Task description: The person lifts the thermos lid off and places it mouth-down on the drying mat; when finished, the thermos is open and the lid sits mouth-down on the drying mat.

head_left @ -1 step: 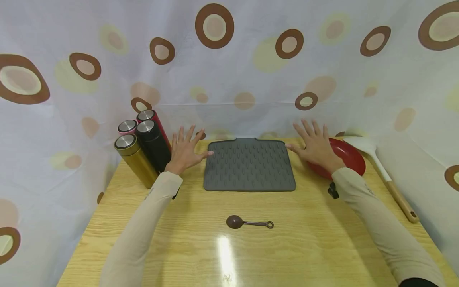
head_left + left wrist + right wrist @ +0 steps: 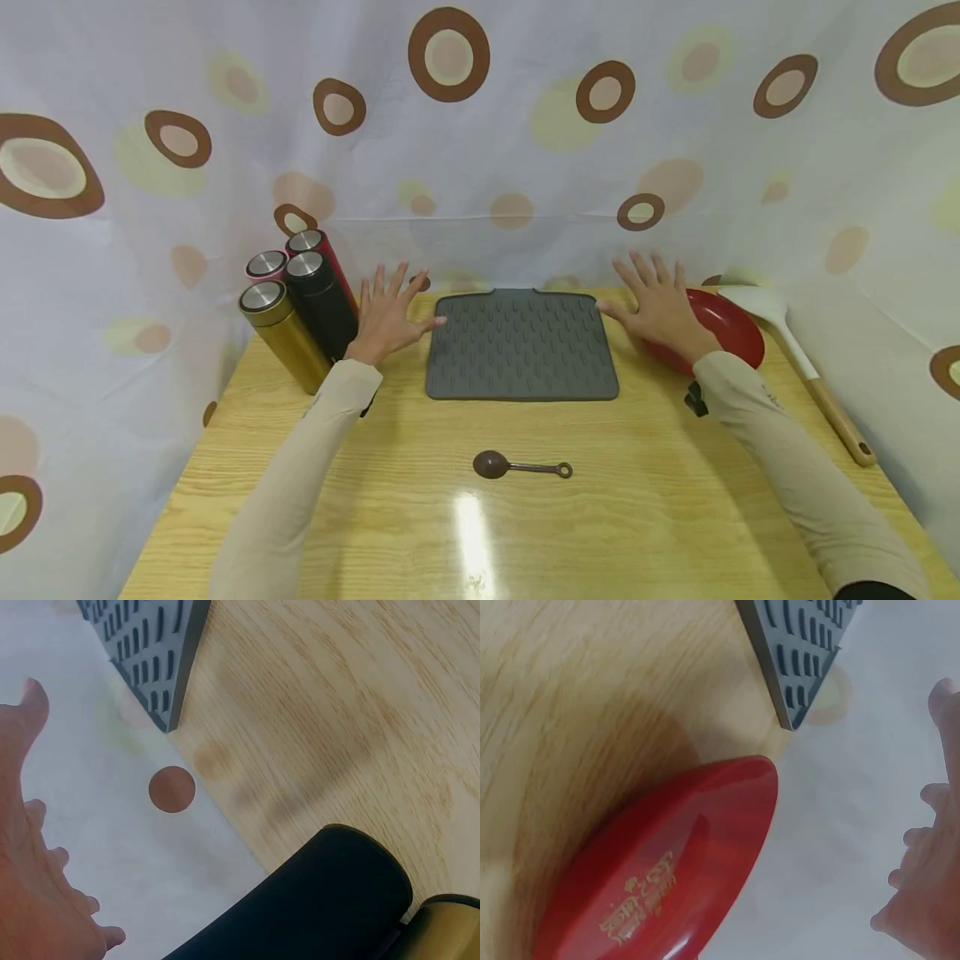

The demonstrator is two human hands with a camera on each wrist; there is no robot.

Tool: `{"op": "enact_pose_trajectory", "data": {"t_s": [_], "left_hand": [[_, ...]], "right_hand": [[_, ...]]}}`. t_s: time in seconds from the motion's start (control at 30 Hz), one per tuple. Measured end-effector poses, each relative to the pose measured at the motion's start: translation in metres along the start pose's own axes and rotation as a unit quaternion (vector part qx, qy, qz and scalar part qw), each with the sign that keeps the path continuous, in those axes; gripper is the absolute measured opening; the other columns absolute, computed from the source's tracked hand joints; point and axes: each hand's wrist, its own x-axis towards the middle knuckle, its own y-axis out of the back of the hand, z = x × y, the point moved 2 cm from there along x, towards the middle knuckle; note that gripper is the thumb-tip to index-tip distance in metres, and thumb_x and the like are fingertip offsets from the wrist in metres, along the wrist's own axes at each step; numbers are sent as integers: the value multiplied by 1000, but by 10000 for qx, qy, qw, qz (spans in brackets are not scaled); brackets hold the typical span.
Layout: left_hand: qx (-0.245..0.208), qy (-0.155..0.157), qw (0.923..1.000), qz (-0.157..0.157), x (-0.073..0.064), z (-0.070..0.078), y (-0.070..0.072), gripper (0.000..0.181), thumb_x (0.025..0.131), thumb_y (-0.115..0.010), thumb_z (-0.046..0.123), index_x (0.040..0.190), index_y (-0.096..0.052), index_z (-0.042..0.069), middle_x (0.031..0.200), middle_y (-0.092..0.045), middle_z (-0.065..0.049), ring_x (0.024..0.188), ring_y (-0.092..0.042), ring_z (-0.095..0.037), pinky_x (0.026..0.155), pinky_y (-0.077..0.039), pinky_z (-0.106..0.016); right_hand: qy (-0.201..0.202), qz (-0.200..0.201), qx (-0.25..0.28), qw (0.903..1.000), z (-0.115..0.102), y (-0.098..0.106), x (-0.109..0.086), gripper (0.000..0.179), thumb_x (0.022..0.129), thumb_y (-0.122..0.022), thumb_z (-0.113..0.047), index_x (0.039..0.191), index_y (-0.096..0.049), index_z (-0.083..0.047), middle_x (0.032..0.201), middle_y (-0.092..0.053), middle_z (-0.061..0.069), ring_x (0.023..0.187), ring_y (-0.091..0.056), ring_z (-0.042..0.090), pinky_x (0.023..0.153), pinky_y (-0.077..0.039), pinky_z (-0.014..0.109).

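My left hand (image 2: 390, 321) hovers with spread fingers between the flasks and the left edge of a grey ridged mat (image 2: 521, 346). Spread the same way, my right hand (image 2: 662, 312) is above the left part of a red bowl (image 2: 727, 325), near the mat's right edge. Neither hand holds anything. A small brown spoon (image 2: 491, 464) lies in front of the mat, handle to the right. In the left wrist view, the left hand (image 2: 37, 847) is apart from the black flask (image 2: 315, 900); the right wrist view shows gold lettering on the bowl (image 2: 675, 862).
Several upright flasks cluster at the back left, among them a gold one (image 2: 288, 342) and a red one (image 2: 337, 267). A white spatula (image 2: 795, 350) with a wooden handle lies along the right edge. A patterned curtain (image 2: 510, 167) closes off the wooden table (image 2: 600, 517) behind.
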Motion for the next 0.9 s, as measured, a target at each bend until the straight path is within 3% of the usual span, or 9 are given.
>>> {"op": "enact_pose_trajectory", "data": {"t_s": [0.37, 0.57, 0.67, 0.8, 0.9], "left_hand": [[-63, -20, 9999, -117, 1, 0, -1, 92, 95, -63, 66, 168, -26, 24, 176, -11, -12, 160, 0, -48, 125, 0, -69], [-249, -142, 9995, 105, 0, 4, 3, 90, 96, -64, 63, 168, -28, 23, 175, -13, -14, 160, -2, -48, 126, -2, -68], [-447, -181, 9983, 339, -2, 6, 5, 83, 99, -64, 57, 166, -32, 19, 174, -18, -16, 160, -9, -48, 126, -6, -67], [-769, -361, 9920, 931, -6, 9, 9, 63, 103, -67, 37, 157, -47, 11, 165, -38, -19, 153, -31, -45, 123, -25, -64], [-945, -596, 9836, 1418, -10, 10, 13, 46, 103, -68, 23, 144, -58, 4, 149, -56, -20, 138, -51, -41, 113, -41, -59]], "right_hand": [[3, 35, -98, 9999, -3, 1, 1, 90, 100, -52, -66, 167, -24, -14, 174, -12, 23, 158, -4, 54, 119, 3, 78], [86, 218, -118, 9997, -4, 5, 1, 89, 100, -52, -66, 167, -25, -15, 174, -12, 22, 158, -4, 53, 119, 2, 78], [199, 348, -27, 9992, -10, 9, 0, 86, 101, -58, -58, 166, -27, -12, 173, -16, 23, 158, -8, 53, 120, 1, 77], [452, 695, 175, 9964, -21, 15, 0, 75, 103, -63, -40, 162, -35, -4, 168, -27, 27, 153, -23, 53, 121, -12, 74], [584, 900, 525, 9928, -29, 19, 0, 65, 104, -64, -28, 158, -41, 0, 163, -36, 29, 149, -33, 51, 120, -23, 70]]}}
